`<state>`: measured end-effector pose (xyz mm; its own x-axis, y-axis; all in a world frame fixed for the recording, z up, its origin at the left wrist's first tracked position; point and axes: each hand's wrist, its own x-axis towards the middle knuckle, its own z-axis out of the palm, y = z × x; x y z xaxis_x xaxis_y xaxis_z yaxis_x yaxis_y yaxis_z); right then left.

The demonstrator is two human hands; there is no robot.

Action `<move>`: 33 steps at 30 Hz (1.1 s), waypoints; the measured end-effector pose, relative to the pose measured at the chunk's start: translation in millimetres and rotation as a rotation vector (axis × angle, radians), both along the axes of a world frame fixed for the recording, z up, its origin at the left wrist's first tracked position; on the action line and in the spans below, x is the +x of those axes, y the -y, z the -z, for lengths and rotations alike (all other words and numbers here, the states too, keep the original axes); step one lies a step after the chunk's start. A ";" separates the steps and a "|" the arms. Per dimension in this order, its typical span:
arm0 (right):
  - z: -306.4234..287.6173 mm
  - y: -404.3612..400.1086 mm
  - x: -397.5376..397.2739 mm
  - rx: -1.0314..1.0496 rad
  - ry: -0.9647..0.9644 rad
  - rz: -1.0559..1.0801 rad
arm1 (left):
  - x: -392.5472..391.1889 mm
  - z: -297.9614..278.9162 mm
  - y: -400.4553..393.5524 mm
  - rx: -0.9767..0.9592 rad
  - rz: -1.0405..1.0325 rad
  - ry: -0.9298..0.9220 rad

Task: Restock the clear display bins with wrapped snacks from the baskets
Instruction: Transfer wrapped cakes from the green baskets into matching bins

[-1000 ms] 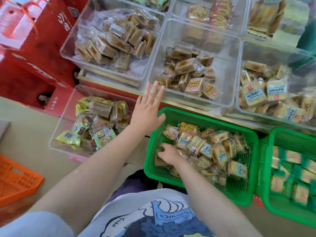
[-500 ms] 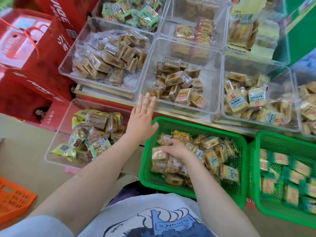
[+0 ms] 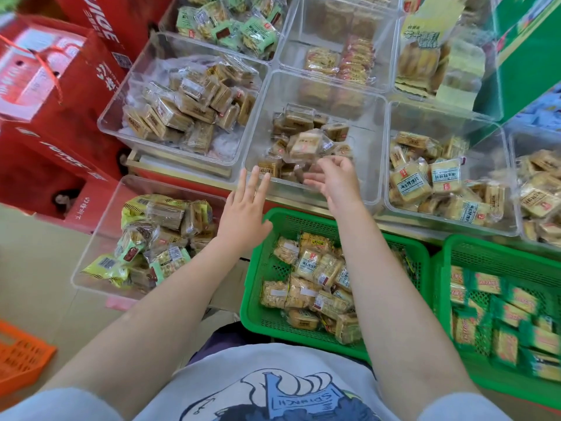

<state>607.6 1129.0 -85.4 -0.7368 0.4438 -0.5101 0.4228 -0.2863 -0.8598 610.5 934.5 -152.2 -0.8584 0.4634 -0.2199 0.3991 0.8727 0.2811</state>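
My right hand (image 3: 335,180) hovers over the front edge of the middle clear bin (image 3: 365,159), fingers loosely spread and holding nothing. Just beyond its fingertips a pale wrapped snack (image 3: 305,144) lies on top of the bin's small pile of brown wrapped snacks. My left hand (image 3: 246,208) is flat with straight fingers; its fingertips reach the bin's front wall, above the left rim of the green basket (image 3: 303,214). The basket sits below the bin and holds several yellow-wrapped snacks (image 3: 315,281).
A second green basket (image 3: 461,247) of green-wrapped snacks stands at the right. Neighbouring clear bins hold snacks: back left (image 3: 115,117), right (image 3: 391,189), lower left (image 3: 100,226). Red cartons (image 3: 45,86) stand at the left. An orange basket (image 3: 21,357) sits on the floor.
My right hand came up out of the green basket to the middle bin and now holds nothing. The left hand stayed near the bin's front. The view tilted upward.
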 end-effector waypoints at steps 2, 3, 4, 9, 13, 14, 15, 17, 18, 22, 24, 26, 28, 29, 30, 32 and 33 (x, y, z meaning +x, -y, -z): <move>4.1 -7.2 9.1 0.060 0.056 0.002 | 0.5 -4.0 -2.6 -0.005 -0.014 0.014; 4.2 -11.7 18.1 0.077 0.060 -0.006 | 2.0 -6.1 -5.1 0.002 -0.029 0.021; 3.5 -15.8 30.2 0.096 0.069 -0.016 | 4.8 -8.5 -8.6 0.023 -0.041 0.015; 21.8 -42.1 105.7 0.220 0.267 -0.068 | 47.4 -7.5 -36.5 0.250 0.044 0.078; 59.1 -67.6 155.0 0.485 0.504 -0.263 | 72.6 7.5 -58.2 0.160 0.047 0.546; 67.6 -73.2 163.7 0.569 0.526 -0.331 | 75.3 10.3 -62.4 0.148 0.053 0.583; 76.9 -77.8 170.9 0.645 0.547 -0.403 | 77.8 11.8 -66.6 0.143 0.049 0.602; 96.2 -82.0 183.6 0.772 0.620 -0.564 | 82.1 12.7 -73.6 0.139 0.018 0.622; 103.9 -82.1 189.3 0.826 0.673 -0.653 | 83.7 12.2 -77.1 0.132 0.004 0.623; 118.4 -82.0 199.3 0.840 0.673 -0.706 | 89.9 5.9 -93.6 0.115 -0.032 0.652; 116.7 -88.2 198.9 0.728 0.593 -0.610 | 94.5 0.3 -102.6 0.121 -0.044 0.666; 110.5 -99.0 198.3 0.531 0.520 -0.486 | 98.5 -1.9 -111.6 0.143 -0.065 0.684; 96.2 -110.2 197.2 0.285 0.494 -0.321 | 103.7 -3.1 -121.3 0.208 -0.068 0.705; 88.0 -115.0 196.6 0.136 0.490 -0.220 | 106.9 -5.5 -127.5 0.251 -0.040 0.716; 81.5 -119.9 196.1 -0.035 0.468 -0.120 | 110.4 -8.3 -134.7 0.291 0.002 0.722; 67.0 -128.3 195.0 -0.246 0.382 -0.046 | 118.2 -16.3 -152.4 0.377 0.039 0.713; 59.5 -132.1 194.7 -0.264 0.343 -0.064 | 120.9 -21.3 -161.1 0.434 0.007 0.698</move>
<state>802.3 1261.0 -144.9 -0.5266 0.2241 -0.8201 0.6952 -0.4418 -0.5671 731.3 1095.6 -130.9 -0.5870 0.6352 -0.5019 0.0126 0.6271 0.7789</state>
